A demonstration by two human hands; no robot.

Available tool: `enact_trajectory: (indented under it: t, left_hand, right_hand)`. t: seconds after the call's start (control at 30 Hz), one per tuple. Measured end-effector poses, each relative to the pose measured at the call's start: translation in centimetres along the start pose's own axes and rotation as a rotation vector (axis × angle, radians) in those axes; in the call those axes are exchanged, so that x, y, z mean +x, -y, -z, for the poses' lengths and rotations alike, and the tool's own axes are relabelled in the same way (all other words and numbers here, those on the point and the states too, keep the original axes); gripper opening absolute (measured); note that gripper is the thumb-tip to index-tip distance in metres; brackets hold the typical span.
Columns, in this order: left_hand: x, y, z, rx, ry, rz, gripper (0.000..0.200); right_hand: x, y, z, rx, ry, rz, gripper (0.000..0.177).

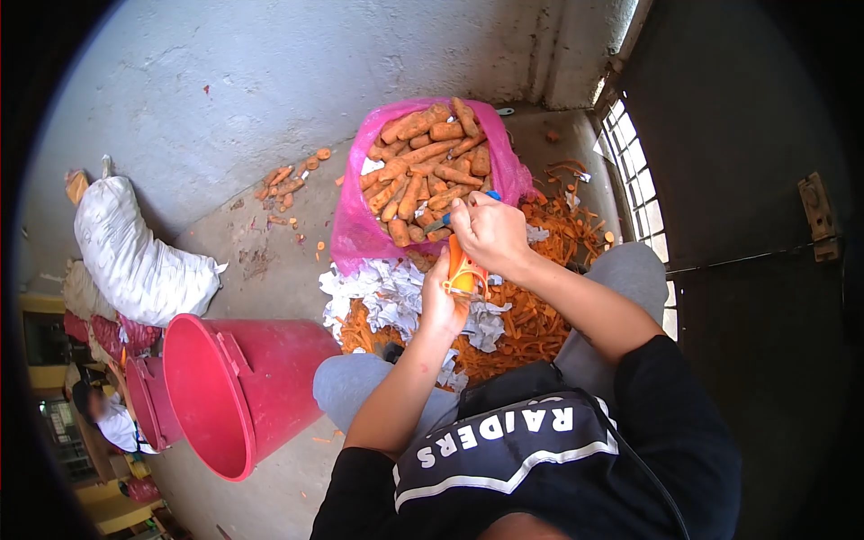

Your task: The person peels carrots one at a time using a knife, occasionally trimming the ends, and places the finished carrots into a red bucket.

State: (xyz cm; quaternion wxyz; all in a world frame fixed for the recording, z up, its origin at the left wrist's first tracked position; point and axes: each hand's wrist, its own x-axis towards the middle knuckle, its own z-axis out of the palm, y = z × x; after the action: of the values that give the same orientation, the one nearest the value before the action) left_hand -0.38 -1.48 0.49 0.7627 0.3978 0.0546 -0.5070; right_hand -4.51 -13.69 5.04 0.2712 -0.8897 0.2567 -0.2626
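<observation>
Orange and partly peeled, a tapered carrot [462, 270] stands nearly upright in the left hand [441, 306], whose fingers wrap around its lower end, above the person's knees. The right hand [492, 236] is closed around a blue-handled peeler [439, 224], right at the carrot's top. Under the hands lie a heap of orange carrot peelings [531, 319] and torn white paper scraps [382, 292]. Beyond them stands an open pink mesh sack [355, 234] full of unpeeled carrots [423, 166]. A red plastic bucket [225, 387] lies tipped over at the left.

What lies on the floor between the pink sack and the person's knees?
Crumpled white paper and a heap of orange carrot peelings, shown in the head view.
</observation>
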Motion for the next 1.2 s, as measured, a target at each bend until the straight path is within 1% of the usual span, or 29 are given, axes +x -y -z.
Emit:
enact_trajectory:
  t: [0.1, 0.13, 0.2, 0.23, 0.27, 0.33, 0.37, 0.43, 0.47, 0.57, 0.6, 0.67, 0.7, 0.8, 0.87, 0.9, 0.97, 1.0, 1.1, 1.17, 1.2]
  left_hand:
    - [-0.4, -0.3, -0.8, 0.079, -0.028, -0.018, 0.031]
    - [-0.4, -0.4, -0.9, 0.104, -0.034, -0.018, 0.032]
    - [-0.3, -0.1, -0.4, 0.205, 0.021, -0.05, 0.034]
    - [-0.5, -0.1, -0.5, 0.257, 0.048, -0.065, 0.035]
    - [-0.8, -0.1, -0.7, 0.262, 0.094, -0.036, 0.037]
    - [-2.2, -0.7, -2.4, 0.272, 0.19, 0.024, 0.039]
    - [-2.6, -0.7, -2.6, 0.285, 0.168, 0.038, 0.042]
    - [-2.3, -0.6, -2.2, 0.191, 0.101, 0.065, 0.043]
    - [-2.0, -0.6, -1.9, 0.143, 0.066, 0.076, 0.043]
    - [-1.0, -0.9, -0.4, -0.021, 0.059, 0.124, 0.042]
    - [-0.7, -0.9, -0.2, -0.002, 0.022, 0.106, 0.041]
    - [-0.3, -1.0, 0.1, 0.039, -0.05, 0.073, 0.041]
    - [-0.5, -1.1, -0.3, 0.045, -0.083, 0.05, 0.037]
    - [-0.1, -1.2, 0.2, 0.045, -0.074, 0.062, 0.031]
    - [0.1, -0.9, -0.3, 0.0, -0.145, 0.04, 0.032]
    - [-0.1, -0.9, -1.0, -0.022, -0.18, 0.031, 0.032]
    - [-1.0, -0.8, -2.3, 0.019, -0.149, -0.009, 0.03]
    - [-1.4, -0.8, -2.6, 0.039, -0.134, -0.028, 0.029]
    - [-1.3, -0.4, -1.5, 0.107, -0.061, -0.002, 0.029]
    - [-1.0, 0.3, -0.8, 0.178, -0.056, -0.072, 0.032]
    - [-0.9, 0.6, -0.7, 0.214, -0.051, -0.105, 0.034]
  right_hand:
    - [0.8, -0.6, -0.1, 0.02, -0.083, -0.03, 0.05]
    - [1.2, -0.7, 0.1, -0.004, -0.1, -0.039, 0.049]
    - [2.2, -1.3, 0.8, -0.053, -0.131, -0.057, 0.047]
    - [3.0, -1.9, 1.1, -0.048, -0.189, -0.118, 0.045]
    - [4.1, -2.7, 1.6, -0.059, -0.248, -0.213, 0.045]
    - [5.9, -5.1, 2.3, -0.079, -0.327, -0.357, 0.05]
    - [6.0, -5.9, 2.4, -0.098, -0.338, -0.342, 0.049]
    - [6.3, -6.0, 2.9, -0.13, -0.355, -0.308, 0.048]
    - [6.1, -5.7, 2.7, -0.109, -0.332, -0.303, 0.048]
    - [4.2, -3.2, 2.3, -0.032, -0.233, -0.288, 0.052]
    - [3.4, -2.7, 2.1, 0.004, -0.194, -0.192, 0.052]
    - [2.1, -1.6, 2.0, 0.053, -0.044, -0.185, 0.052]
    - [1.6, -1.0, 1.7, 0.065, -0.036, -0.16, 0.052]
    - [0.3, -0.3, 0.5, 0.053, -0.006, -0.089, 0.049]
    - [-0.1, 0.2, 0.3, 0.04, 0.021, -0.051, 0.049]
    - [-0.1, 0.3, 0.1, 0.031, 0.026, -0.046, 0.049]
    - [-0.2, 0.1, -0.4, 0.012, 0.034, -0.034, 0.049]
    - [-0.1, -0.1, -0.5, -0.005, 0.012, -0.037, 0.048]
    - [0.7, -0.7, -0.5, -0.037, -0.058, -0.042, 0.046]
    - [1.9, -1.3, 0.2, -0.036, -0.117, -0.047, 0.046]
    - [2.7, -1.8, 0.5, -0.06, -0.182, -0.074, 0.046]
